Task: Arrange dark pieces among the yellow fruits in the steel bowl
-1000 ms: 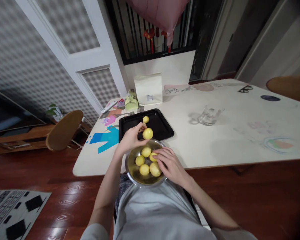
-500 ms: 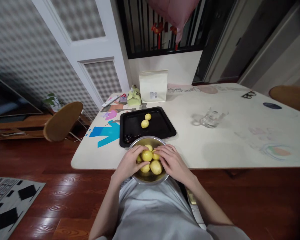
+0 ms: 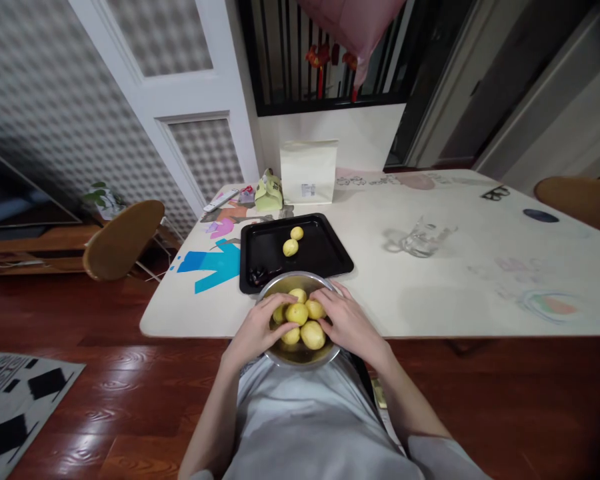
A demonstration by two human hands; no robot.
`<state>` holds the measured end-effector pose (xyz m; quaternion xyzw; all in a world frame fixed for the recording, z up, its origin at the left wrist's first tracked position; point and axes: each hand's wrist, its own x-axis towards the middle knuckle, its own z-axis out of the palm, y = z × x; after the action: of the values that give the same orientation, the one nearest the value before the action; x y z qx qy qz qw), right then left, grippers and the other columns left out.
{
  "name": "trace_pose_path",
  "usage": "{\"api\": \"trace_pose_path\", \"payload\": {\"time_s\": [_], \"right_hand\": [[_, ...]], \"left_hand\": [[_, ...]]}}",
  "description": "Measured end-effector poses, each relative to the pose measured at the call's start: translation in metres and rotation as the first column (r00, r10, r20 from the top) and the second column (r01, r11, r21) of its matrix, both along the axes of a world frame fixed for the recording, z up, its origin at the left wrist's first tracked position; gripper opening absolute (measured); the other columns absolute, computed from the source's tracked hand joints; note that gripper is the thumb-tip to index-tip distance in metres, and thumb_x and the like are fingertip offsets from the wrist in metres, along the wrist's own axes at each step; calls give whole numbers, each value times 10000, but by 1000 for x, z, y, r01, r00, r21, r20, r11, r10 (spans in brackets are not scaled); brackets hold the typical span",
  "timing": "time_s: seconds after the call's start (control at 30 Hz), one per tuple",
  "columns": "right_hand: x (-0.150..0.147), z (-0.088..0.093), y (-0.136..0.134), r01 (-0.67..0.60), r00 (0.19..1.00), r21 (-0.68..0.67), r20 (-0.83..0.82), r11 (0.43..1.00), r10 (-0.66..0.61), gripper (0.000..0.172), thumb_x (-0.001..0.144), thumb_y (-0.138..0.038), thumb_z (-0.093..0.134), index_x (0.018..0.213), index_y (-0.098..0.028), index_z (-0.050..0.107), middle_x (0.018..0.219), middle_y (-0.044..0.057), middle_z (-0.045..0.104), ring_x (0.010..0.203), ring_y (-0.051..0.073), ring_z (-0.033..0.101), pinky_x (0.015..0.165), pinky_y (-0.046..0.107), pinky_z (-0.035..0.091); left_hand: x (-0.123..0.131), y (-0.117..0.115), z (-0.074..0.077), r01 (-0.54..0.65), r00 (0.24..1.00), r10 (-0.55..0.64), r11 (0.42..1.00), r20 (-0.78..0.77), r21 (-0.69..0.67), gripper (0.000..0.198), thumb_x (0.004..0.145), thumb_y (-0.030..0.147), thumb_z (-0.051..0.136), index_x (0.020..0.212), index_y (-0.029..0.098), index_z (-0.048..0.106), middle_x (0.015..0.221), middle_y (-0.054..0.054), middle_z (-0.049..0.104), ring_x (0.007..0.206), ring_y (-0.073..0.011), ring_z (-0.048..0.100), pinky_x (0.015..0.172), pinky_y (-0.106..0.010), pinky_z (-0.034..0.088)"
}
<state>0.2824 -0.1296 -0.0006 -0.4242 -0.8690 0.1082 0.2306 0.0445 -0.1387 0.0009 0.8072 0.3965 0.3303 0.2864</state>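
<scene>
A metal bowl (image 3: 305, 360) with several yellow lemons rests against my body at the table's front edge. My left hand (image 3: 260, 327) reaches over the bowl's left rim, its fingertips and thumb closed round a lemon (image 3: 297, 314) on top of the pile. From the right side my right hand (image 3: 344, 317) curls its fingers and thumb round another lemon (image 3: 315, 309). A larger lemon (image 3: 313, 335) lies at the front of the pile. Beyond the bowl, two lemons (image 3: 291, 247) sit on a black baking tray (image 3: 325, 247).
A white paper bag (image 3: 309, 167) and a green packet (image 3: 269, 195) stand behind the tray. A clear glass object (image 3: 423, 241) is on the white table (image 3: 380, 300), right of the tray. Wooden chairs (image 3: 125, 241) stand at both ends. A pink balloon (image 3: 355, 27) hangs ahead.
My right fingers have shifted slightly and are more bent, so the lemon by them shows more. My left hand stays at its lemon, which has moved slightly right. The view has shifted a little.
</scene>
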Motion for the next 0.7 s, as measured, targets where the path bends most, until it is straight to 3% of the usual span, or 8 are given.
{"api": "trace_pose_path", "payload": {"time_s": [0.2,0.7], "right_hand": [[-1,1,-2,29,999,17,16,999,-29,385,808,1,533,1135,-193,598,1106,92,691,1137,280,618,1164,514,353],[-3,-1,-2,77,997,54,15,996,-78,384,791,7,543,1109,-202,594,1110,84,706,1108,271,648,1164,518,353]], "left_hand": [[1,2,-2,5,999,-6,1000,44,15,297,944,338,726,1213,219,683,1289,-102,719,1218,-254,667,1085,-382,504],[0,4,-5,-14,1000,14,1000,-4,22,391,915,364,758,1284,241,716,1314,-114,717,1208,-274,679,1079,-426,523]]}}
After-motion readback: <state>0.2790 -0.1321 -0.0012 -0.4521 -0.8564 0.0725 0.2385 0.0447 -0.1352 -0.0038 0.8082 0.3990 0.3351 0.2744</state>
